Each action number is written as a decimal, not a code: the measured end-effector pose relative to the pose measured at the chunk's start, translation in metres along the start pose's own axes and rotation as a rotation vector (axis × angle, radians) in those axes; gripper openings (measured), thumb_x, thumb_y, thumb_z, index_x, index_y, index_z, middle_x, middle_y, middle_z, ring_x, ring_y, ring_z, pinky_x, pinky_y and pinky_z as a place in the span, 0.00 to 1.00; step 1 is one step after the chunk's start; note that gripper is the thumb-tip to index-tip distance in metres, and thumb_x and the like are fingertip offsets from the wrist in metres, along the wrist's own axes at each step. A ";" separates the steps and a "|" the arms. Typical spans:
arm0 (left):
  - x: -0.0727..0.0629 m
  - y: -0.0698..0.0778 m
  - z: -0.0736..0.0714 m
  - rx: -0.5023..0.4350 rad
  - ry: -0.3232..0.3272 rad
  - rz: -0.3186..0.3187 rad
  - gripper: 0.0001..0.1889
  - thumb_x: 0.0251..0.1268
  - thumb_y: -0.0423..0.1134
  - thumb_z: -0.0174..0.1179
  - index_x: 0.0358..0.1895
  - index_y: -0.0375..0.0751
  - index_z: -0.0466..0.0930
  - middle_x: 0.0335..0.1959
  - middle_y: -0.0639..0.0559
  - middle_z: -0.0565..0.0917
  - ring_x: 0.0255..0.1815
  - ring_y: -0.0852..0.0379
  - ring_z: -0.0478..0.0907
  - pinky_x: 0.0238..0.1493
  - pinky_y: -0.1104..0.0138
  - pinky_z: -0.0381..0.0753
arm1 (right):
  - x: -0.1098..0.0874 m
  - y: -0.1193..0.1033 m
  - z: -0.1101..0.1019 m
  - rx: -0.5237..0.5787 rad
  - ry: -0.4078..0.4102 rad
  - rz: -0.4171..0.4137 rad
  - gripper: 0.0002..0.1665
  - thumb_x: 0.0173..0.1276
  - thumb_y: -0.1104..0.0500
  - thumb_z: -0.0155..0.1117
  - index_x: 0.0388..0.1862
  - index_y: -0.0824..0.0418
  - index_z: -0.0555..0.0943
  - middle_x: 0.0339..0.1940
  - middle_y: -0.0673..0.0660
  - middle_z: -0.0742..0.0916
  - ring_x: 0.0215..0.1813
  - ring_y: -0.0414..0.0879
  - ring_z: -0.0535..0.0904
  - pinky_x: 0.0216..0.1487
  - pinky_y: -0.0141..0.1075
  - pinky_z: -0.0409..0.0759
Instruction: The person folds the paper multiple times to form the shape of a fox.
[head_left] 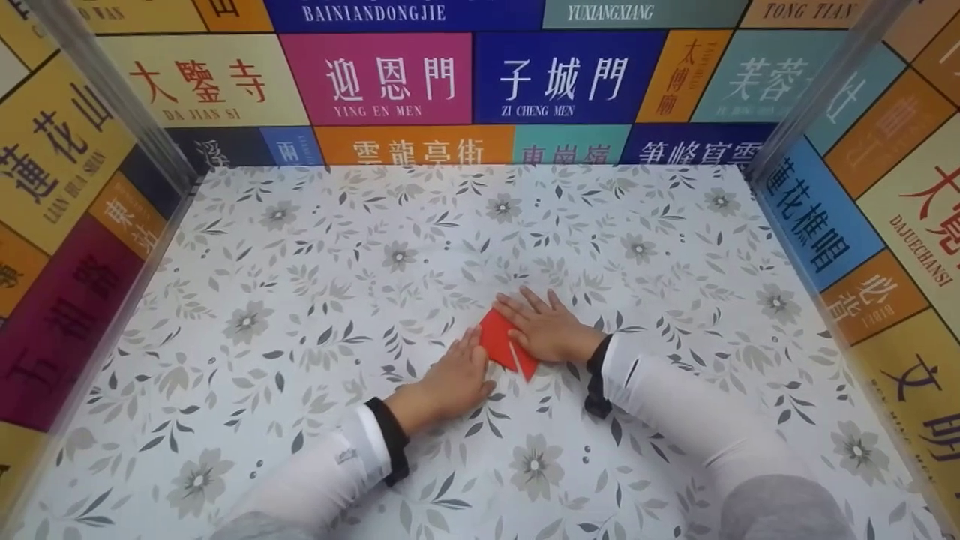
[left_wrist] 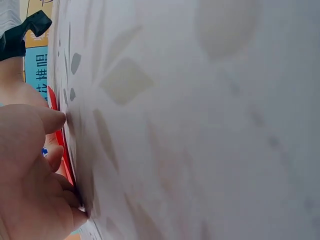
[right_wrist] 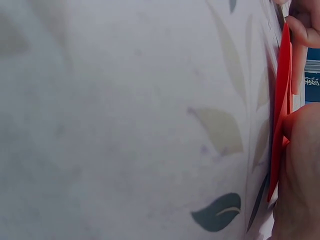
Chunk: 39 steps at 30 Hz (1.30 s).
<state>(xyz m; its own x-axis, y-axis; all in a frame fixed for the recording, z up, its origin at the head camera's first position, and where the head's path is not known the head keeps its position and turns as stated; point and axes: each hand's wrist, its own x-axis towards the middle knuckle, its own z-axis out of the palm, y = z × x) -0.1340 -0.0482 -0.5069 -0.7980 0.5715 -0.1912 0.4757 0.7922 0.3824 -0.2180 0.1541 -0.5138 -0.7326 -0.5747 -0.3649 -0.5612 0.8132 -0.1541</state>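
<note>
A small folded sheet of red paper (head_left: 495,339) lies on the tabletop, with a thin pale slit between its layers near the lower right corner. My right hand (head_left: 551,330) presses on its right side, palm down and fingers spread. At the left edge of the paper rests my left hand (head_left: 450,380), its fingertips touching it. From the left wrist, the paper (left_wrist: 67,160) shows as a thin red strip behind the fingers. In the right wrist view the sheet (right_wrist: 282,90) is seen edge-on, slightly raised in layers, with the right thumb (right_wrist: 295,125) against it.
A white cloth (head_left: 337,247) with grey flowers and leaves covers the table. Colourful panels with Chinese lettering (head_left: 379,79) stand along the back and both sides. Clear edge strips (head_left: 127,97) run up the corners.
</note>
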 end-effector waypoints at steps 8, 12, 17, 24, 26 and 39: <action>-0.010 -0.001 0.004 0.015 -0.003 -0.012 0.21 0.72 0.49 0.52 0.52 0.34 0.64 0.76 0.28 0.48 0.78 0.37 0.44 0.76 0.50 0.50 | -0.001 0.002 -0.002 -0.002 0.005 -0.002 0.36 0.79 0.43 0.35 0.80 0.44 0.40 0.81 0.45 0.45 0.81 0.56 0.34 0.75 0.62 0.35; -0.013 -0.002 0.003 0.042 -0.026 0.002 0.32 0.71 0.52 0.52 0.66 0.30 0.58 0.77 0.29 0.47 0.79 0.38 0.43 0.76 0.50 0.50 | -0.003 0.005 -0.003 -0.012 0.005 0.013 0.36 0.79 0.43 0.35 0.80 0.44 0.39 0.82 0.46 0.45 0.81 0.56 0.35 0.75 0.62 0.36; -0.015 -0.003 0.002 0.077 -0.079 -0.005 0.40 0.70 0.56 0.53 0.73 0.30 0.52 0.78 0.32 0.45 0.79 0.40 0.41 0.77 0.52 0.49 | -0.002 0.006 -0.001 -0.003 0.004 0.010 0.36 0.79 0.43 0.34 0.80 0.44 0.40 0.82 0.46 0.45 0.81 0.56 0.35 0.76 0.62 0.36; -0.020 -0.001 0.000 0.113 -0.137 -0.027 0.49 0.66 0.61 0.55 0.77 0.33 0.42 0.79 0.36 0.43 0.80 0.42 0.38 0.77 0.53 0.47 | -0.001 0.004 -0.001 -0.006 0.000 0.004 0.36 0.78 0.44 0.35 0.80 0.44 0.40 0.82 0.47 0.45 0.81 0.56 0.36 0.75 0.62 0.36; -0.022 -0.001 -0.001 0.123 -0.149 -0.032 0.50 0.65 0.62 0.55 0.77 0.34 0.41 0.79 0.36 0.42 0.80 0.43 0.37 0.78 0.53 0.47 | -0.001 0.004 -0.001 -0.010 0.001 0.007 0.36 0.78 0.44 0.35 0.80 0.44 0.40 0.82 0.46 0.46 0.81 0.56 0.36 0.76 0.62 0.36; -0.043 -0.009 -0.003 0.130 -0.151 -0.010 0.55 0.59 0.65 0.58 0.77 0.32 0.42 0.79 0.34 0.41 0.79 0.40 0.38 0.77 0.48 0.47 | 0.001 0.001 0.001 0.004 0.001 0.016 0.35 0.79 0.44 0.34 0.80 0.45 0.40 0.82 0.46 0.45 0.81 0.55 0.34 0.76 0.61 0.36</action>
<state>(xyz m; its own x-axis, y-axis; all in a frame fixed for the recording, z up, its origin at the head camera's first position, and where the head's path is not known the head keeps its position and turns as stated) -0.1048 -0.0806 -0.4993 -0.7430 0.5817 -0.3311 0.5199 0.8131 0.2619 -0.2189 0.1542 -0.5152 -0.7418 -0.5620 -0.3660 -0.5480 0.8225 -0.1524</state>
